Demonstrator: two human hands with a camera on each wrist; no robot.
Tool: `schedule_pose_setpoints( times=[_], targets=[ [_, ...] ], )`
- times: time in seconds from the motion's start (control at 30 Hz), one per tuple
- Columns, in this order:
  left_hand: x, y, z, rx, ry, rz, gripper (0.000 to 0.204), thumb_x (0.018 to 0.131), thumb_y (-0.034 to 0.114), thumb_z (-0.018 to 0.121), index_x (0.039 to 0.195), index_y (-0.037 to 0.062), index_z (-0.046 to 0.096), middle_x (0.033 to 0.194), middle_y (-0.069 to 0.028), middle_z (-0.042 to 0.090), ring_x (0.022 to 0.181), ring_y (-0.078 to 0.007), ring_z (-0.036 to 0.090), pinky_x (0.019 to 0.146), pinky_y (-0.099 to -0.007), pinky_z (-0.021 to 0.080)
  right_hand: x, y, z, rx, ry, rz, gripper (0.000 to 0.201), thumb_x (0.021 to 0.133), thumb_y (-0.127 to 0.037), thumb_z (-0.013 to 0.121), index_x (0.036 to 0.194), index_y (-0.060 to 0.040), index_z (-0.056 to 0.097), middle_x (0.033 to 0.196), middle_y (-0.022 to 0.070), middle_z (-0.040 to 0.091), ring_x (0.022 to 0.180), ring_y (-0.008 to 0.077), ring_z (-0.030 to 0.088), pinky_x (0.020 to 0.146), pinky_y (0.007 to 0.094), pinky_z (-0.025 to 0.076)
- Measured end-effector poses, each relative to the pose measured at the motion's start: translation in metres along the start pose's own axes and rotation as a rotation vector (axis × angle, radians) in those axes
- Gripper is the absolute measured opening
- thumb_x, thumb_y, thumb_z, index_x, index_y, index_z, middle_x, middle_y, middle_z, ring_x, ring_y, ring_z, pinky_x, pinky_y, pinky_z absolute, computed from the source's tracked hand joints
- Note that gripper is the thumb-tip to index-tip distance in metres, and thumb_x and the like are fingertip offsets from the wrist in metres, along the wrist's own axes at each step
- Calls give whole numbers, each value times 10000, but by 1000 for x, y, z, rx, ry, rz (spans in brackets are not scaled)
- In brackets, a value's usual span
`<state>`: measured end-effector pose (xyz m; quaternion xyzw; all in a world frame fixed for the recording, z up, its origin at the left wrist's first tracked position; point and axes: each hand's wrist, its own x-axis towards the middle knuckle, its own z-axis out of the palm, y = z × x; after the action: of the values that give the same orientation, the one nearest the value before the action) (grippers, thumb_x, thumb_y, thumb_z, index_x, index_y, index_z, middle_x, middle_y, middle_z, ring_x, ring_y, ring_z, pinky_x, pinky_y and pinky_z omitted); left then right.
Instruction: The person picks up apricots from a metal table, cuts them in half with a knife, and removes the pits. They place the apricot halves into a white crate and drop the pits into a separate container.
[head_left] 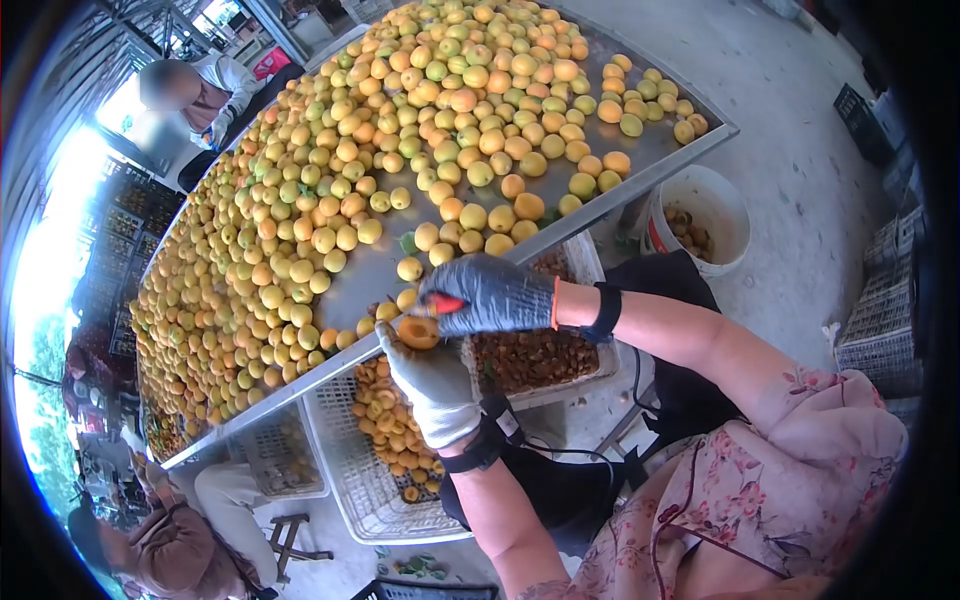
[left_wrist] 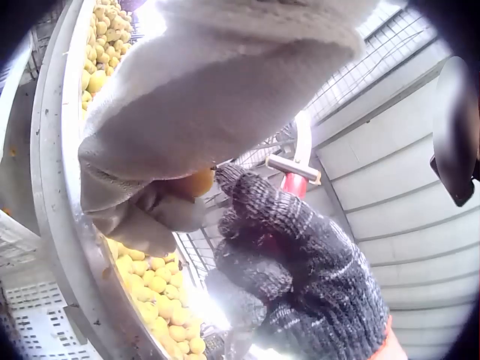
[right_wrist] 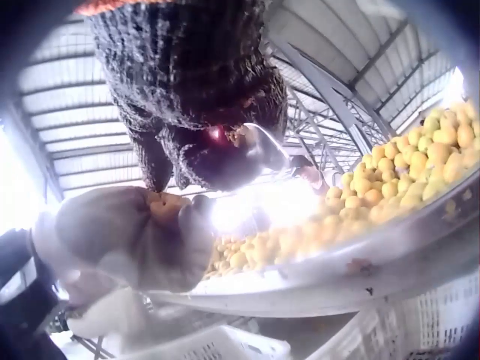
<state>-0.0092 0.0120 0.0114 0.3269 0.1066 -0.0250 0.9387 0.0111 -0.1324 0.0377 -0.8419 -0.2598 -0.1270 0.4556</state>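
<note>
In the head view my left hand, in a white glove, holds a cut apricot with its hollowed inside facing up. Just above it, my right hand in a grey knit glove grips a small tool by its red handle. The right wrist view shows a curved metal blade sticking out from that fist. Grey fingertips come right up to the apricot in the left wrist view. Most of the handle is hidden inside the grey glove.
A metal-rimmed table bears a large heap of whole apricots. Below its edge are a white crate of apricot halves and a basket of brown pits. A white bucket stands right. Two other people sit at left.
</note>
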Motion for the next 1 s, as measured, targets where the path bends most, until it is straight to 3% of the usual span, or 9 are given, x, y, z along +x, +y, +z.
schedule_pose_setpoints(
  times=[0.27,0.33,0.4,0.43,0.47,0.53,0.67,0.8,1.0],
  targets=[
    [-17,-8,-1,91,40,-221,472,973,382,449,1202,-27,507,1175,-163,581,1080,-283,558,988,-435,414,-19,-1,2,8,-151,40,148,753,-187,667,837,-82,603,724,125,607,717,342,620,653,442,476],
    [-23,-12,-25,537,-10,-40,452,979,356,437,1230,-13,506,1116,-143,591,1012,-249,583,911,-401,475,-26,4,8,-4,-96,2,148,751,-188,669,811,-80,589,703,128,602,697,341,616,642,442,471],
    [-27,-6,-43,1603,-334,646,380,974,246,460,1262,2,495,1057,-120,588,933,-213,596,783,-355,528,-30,2,10,12,-73,43,149,749,-180,669,823,-75,594,703,127,602,686,344,610,624,437,463],
    [-33,0,-32,1152,-255,327,338,944,101,483,1264,-6,501,1005,-106,592,869,-171,588,688,-302,534,-32,7,13,68,1,6,138,746,-169,670,815,-70,603,694,125,599,675,343,606,609,431,455],
    [-37,18,-19,983,-22,94,347,831,-76,438,1160,-68,547,1145,-254,576,1116,-355,540,932,-383,428,-33,4,7,81,11,10,138,746,-169,670,815,-70,603,694,125,599,675,343,606,609,431,455],
    [-23,56,-38,1804,-186,404,328,851,45,525,1162,-50,560,1052,-243,586,1011,-357,562,886,-404,448,-35,-1,-20,-17,-194,63,132,745,-168,668,802,-60,616,698,122,605,680,333,610,616,423,461],
    [12,85,-29,1640,527,274,473,867,280,609,1228,-9,511,1029,-194,546,919,-261,546,800,-371,459,-45,11,-49,-71,-325,188,226,760,-260,686,831,-49,645,731,139,636,685,329,626,623,420,477],
    [81,84,19,1318,133,295,470,881,266,586,1254,-2,488,1103,-164,530,945,-225,541,807,-363,457,-41,31,-61,-26,-243,305,265,766,-323,697,848,-74,659,748,144,643,709,347,632,632,438,479],
    [220,68,21,1900,-21,412,562,823,268,607,1297,6,457,1207,-242,510,1046,-387,519,913,-429,429,-36,46,-87,0,-222,357,265,783,-337,689,882,-93,661,788,144,646,739,345,636,662,441,484]
  ],
)
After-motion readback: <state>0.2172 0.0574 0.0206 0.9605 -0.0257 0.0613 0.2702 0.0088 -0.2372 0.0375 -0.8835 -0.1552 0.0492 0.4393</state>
